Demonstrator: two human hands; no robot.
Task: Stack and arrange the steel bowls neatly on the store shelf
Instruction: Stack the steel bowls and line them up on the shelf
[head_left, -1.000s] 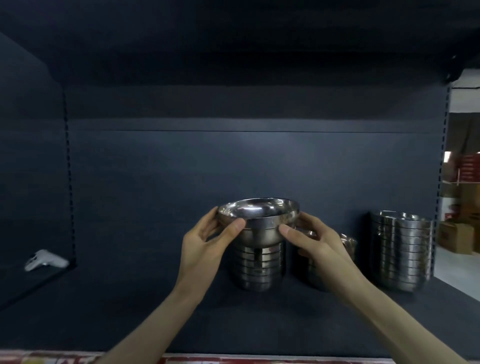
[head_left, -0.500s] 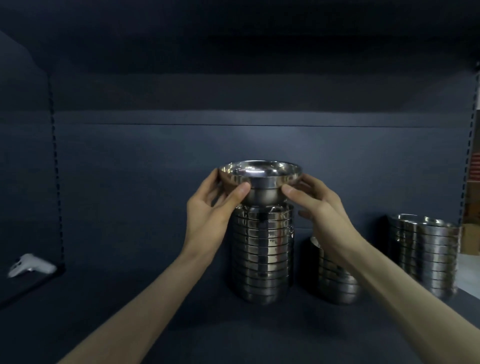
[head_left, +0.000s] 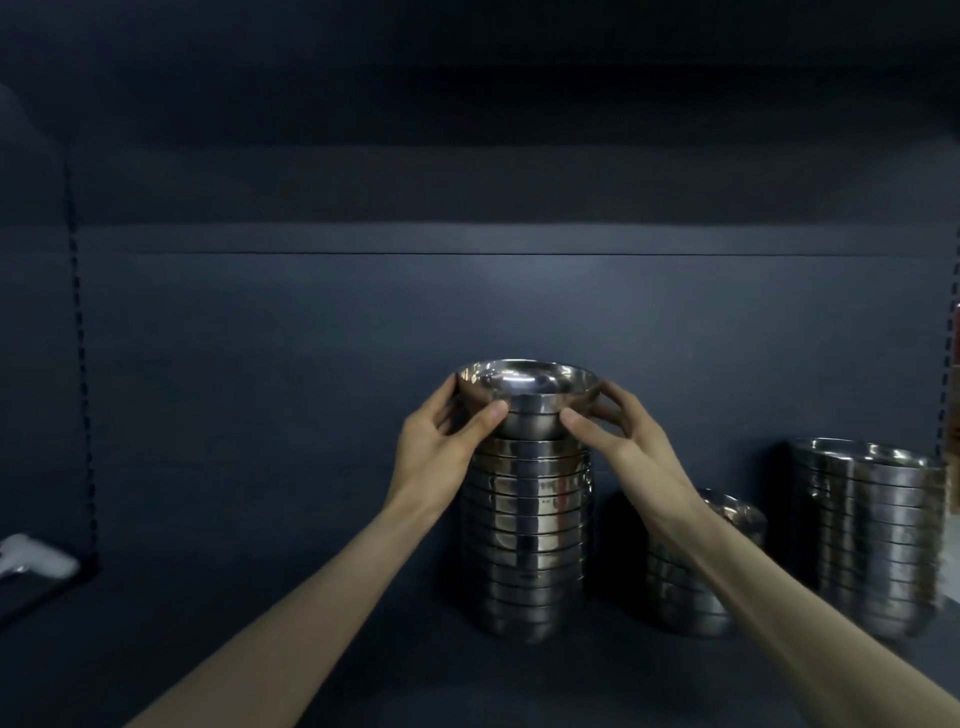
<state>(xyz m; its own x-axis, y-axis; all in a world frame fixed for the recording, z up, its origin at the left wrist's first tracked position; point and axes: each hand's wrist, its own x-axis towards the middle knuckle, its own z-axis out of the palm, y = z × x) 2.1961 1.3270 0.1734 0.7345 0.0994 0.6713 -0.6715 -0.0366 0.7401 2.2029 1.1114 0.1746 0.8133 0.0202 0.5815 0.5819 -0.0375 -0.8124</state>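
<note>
A shiny steel bowl is held upright between both my hands, right above a tall stack of steel bowls on the dark shelf. Its base sits at the top of that stack; I cannot tell if it rests there. My left hand grips the bowl's left rim and side. My right hand grips the right rim. A shorter stack of bowls stands to the right, partly hidden by my right forearm. Another tall stack stands at the far right.
The shelf's dark back panel is close behind the stacks. An upper shelf hangs overhead. A white object lies at the far left beyond a perforated upright. Bare shelf floor spreads left of the middle stack.
The bowl stays gripped in both hands. The view has shifted, so more of the tall stack under the bowl shows, and the bowl sits closer to the stack's top.
</note>
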